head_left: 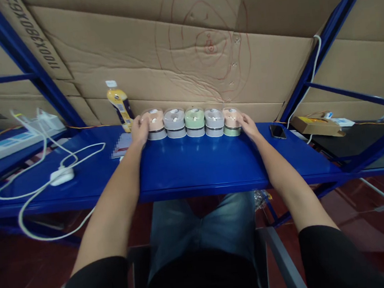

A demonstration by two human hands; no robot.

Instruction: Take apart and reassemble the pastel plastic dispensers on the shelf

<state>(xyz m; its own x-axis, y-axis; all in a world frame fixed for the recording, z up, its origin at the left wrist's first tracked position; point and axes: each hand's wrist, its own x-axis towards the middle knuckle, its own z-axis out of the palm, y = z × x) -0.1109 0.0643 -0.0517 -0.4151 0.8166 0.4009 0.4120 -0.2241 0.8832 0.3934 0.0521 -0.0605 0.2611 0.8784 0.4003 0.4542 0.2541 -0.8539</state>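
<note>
Several small rounded containers stand side by side in a row at the back of the blue table, with clear tops. The leftmost is peach over grey (156,125), then a grey one (175,124), a green one over grey (195,122), another grey one (214,123) and a peach one over green (231,122) at the right end. My left hand (139,131) touches the outer side of the leftmost container, its fingers partly hidden. Against the outer side of the rightmost container rests my right hand (248,125), fingers apart around its edge.
A yellow bottle (120,106) stands behind my left hand, near a flat packet (121,145). White cables with a charger (62,175) and a power strip (18,140) lie at left. At right are a phone (277,131) and an open carton (317,126). Cardboard (101,48) backs the table.
</note>
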